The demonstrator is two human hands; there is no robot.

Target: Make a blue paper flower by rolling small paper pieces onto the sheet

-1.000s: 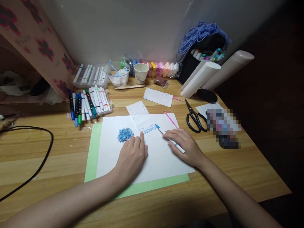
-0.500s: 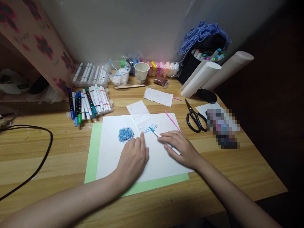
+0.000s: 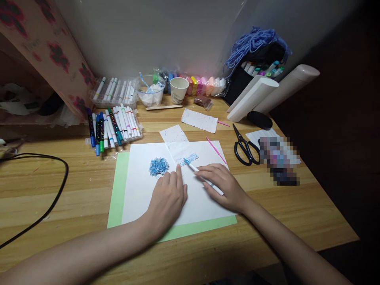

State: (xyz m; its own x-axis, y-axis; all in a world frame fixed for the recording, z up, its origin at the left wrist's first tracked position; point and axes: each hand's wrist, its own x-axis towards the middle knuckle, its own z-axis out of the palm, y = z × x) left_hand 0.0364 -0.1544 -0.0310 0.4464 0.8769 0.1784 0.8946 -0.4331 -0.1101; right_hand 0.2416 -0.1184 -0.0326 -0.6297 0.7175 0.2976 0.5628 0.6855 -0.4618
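Wooden desk (image 3: 74, 198) shoved up against a plain grey wall, craft stuff all along the back edge. Containers first: the clear plastic tray (image 3: 114, 92) at the back left has white markers lying in a row, the clear tub (image 3: 149, 90) next to it has crumpled white paper bits and something blue sticking out, the paper cup (image 3: 179, 90) stands upright but I can't see what's in it, and the black holder (image 3: 255, 65) on the right has marker caps poking up with a tangle of blue yarn (image 3: 252, 41) over it. In front of me a white sheet (image 3: 142, 190) lies on a green sheet (image 3: 118, 194), with a little heap of blue shreds (image 3: 158, 166) on top. My right hand (image 3: 224, 186) is closed round a white marker (image 3: 203, 178), which sits low and almost flat over the paper, long axis running from my palm up and to the left, blue tip on the blue-coloured patch of a paper strip (image 3: 187, 159). My left hand (image 3: 168, 198) rests flat on the white sheet, fingers loosely together, index fingertip right beside the strip and holding nothing. Black scissors (image 3: 245, 148) lie to the right, handles toward me.
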